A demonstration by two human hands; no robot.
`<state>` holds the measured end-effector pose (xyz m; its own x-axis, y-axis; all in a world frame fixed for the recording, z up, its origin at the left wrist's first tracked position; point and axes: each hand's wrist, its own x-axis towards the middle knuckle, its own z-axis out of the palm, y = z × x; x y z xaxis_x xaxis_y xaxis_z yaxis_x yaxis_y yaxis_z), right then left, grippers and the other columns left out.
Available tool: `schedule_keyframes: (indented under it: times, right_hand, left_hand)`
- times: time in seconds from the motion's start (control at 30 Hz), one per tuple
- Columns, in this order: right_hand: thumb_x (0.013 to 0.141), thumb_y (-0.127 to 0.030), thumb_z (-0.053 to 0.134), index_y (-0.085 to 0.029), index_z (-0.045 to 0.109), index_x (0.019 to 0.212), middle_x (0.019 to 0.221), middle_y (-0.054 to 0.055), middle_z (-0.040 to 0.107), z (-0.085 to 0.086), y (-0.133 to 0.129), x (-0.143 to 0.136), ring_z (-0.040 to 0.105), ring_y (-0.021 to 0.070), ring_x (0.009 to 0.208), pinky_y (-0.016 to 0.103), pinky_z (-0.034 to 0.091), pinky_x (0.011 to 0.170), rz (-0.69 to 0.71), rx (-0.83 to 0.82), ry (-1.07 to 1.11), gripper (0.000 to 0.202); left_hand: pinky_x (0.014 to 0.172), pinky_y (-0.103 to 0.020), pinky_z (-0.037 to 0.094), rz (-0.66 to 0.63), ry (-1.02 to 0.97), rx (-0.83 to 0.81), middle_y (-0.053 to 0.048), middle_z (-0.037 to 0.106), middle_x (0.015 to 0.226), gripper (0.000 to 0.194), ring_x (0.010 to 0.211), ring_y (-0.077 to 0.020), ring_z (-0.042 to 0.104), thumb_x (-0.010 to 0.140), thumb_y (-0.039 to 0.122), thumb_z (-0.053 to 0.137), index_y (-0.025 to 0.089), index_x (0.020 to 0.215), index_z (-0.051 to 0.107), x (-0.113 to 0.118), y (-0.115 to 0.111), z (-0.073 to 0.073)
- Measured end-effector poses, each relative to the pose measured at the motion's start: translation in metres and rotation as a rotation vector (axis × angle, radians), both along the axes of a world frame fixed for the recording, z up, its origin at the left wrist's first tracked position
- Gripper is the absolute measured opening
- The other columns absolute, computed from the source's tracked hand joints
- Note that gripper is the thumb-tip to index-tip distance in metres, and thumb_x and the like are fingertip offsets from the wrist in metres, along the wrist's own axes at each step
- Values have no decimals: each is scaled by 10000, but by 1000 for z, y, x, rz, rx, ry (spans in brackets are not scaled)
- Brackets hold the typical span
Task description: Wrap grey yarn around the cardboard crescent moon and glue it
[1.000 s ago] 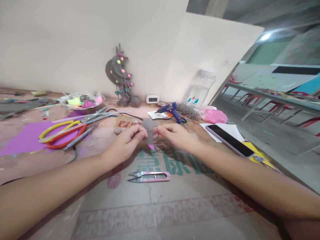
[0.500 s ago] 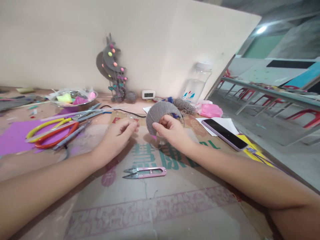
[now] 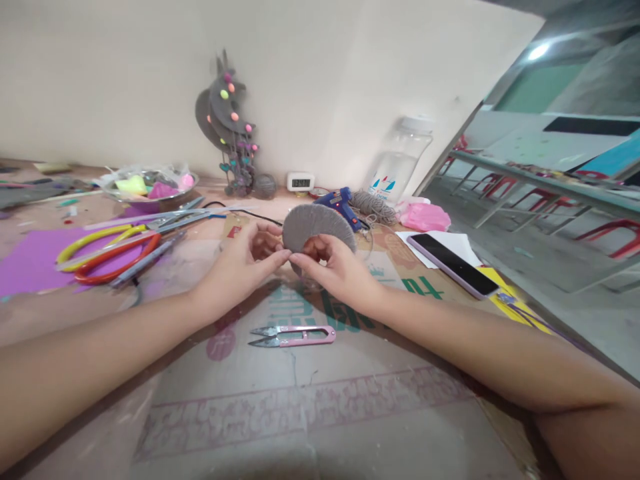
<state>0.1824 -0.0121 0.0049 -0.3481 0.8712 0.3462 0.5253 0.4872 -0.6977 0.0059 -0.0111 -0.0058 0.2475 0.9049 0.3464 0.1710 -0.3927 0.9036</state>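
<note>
A grey crescent wrapped in yarn [image 3: 317, 223] is held up above the table's middle, its curved back upward. My right hand [image 3: 340, 270] grips its inner side, with the thumb toward the left tip. My left hand [image 3: 245, 263] is closed at that same left end, thumb and fingers pinched at the edge, the two thumbs almost meeting. My fingers hide the crescent's lower ends. Nearer to me lie pink-handled thread snips [image 3: 295, 335], blades pointing left.
A blue glue gun [image 3: 340, 205] and grey yarn [image 3: 375, 205] lie behind the crescent. Scissors with yellow and red handles [image 3: 117, 257] are at left. A phone [image 3: 453, 265] lies right; a water bottle [image 3: 400, 160], timer [image 3: 301, 181] and decorated moon ornament [image 3: 227, 127] are at the back.
My left hand has moved right to the crescent and closed at its left end. The crescent has turned so its curve faces up, uncovering the glue gun.
</note>
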Motion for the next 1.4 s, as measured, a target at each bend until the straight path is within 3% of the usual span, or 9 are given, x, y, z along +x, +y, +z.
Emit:
schedule_keyframes:
  times: [0.17,0.27,0.37,0.53,0.67,0.9,1.2,1.3,1.4]
  right_hand:
    - [854,-308,513,-150,499,1126,759,1,595,0,-1,0,535,105,648,236,433,602,149,1,93,315]
    - [883,-247,466,-160,460,1224,878,28,630,6,-4,1,563,109,729,243,450,660,211,19,40,351]
    - [887,-266,481,-159,484,1177,940,45,619,16,-10,4,554,110,753,244,451,671,227,93,-34,310]
    - [803,-453,598,-170,565,967,833,25,588,31,-34,12,526,129,718,251,422,639,436,163,-419,328]
    - [846,-399,561,-178,579,958,885,42,594,28,-44,17,541,138,766,256,422,672,535,128,-590,248]
    - [863,-358,528,-171,590,929,813,18,599,19,-7,51,519,110,674,226,387,602,392,-15,-598,207]
    - [858,-372,519,-146,599,1009,941,103,635,17,16,72,589,202,823,315,443,698,-52,299,-629,283]
    - [927,-347,409,-188,564,1154,1146,88,624,21,-3,46,576,192,1052,343,450,889,297,209,-528,317]
    - [911,-438,410,-54,337,1378,1436,210,346,10,-8,13,348,254,1326,421,325,1068,461,114,-598,610]
  left_hand:
    - [722,-264,477,5,54,20,-27,631,952,221,829,-156,611,787,324,594,196,957,535,0,1,5]
    - [604,-252,444,149,221,-8,-5,642,733,267,687,-174,594,763,441,600,182,828,610,-4,0,9]
    - [477,-264,351,312,352,-91,4,523,459,423,509,-173,507,738,565,564,176,579,611,-9,0,12]
    - [455,-261,322,349,190,-190,2,542,425,464,464,-151,477,773,561,497,178,556,642,-13,2,14]
    - [459,-255,310,432,92,-179,24,469,421,415,440,-124,424,779,485,514,185,496,557,-15,7,9]
    - [636,-253,449,243,-270,-146,-6,575,628,276,603,-131,537,787,408,565,156,679,593,-13,16,3]
    - [713,-288,506,206,-378,-174,-20,624,712,274,646,-131,586,783,424,601,153,759,630,-13,21,-1]
    - [715,-289,509,197,-390,-179,-15,623,700,273,649,-136,595,779,429,607,158,767,632,-14,23,-4]
    - [714,-287,507,179,-400,-171,-13,622,706,275,659,-138,598,769,431,619,157,785,631,-14,24,-5]
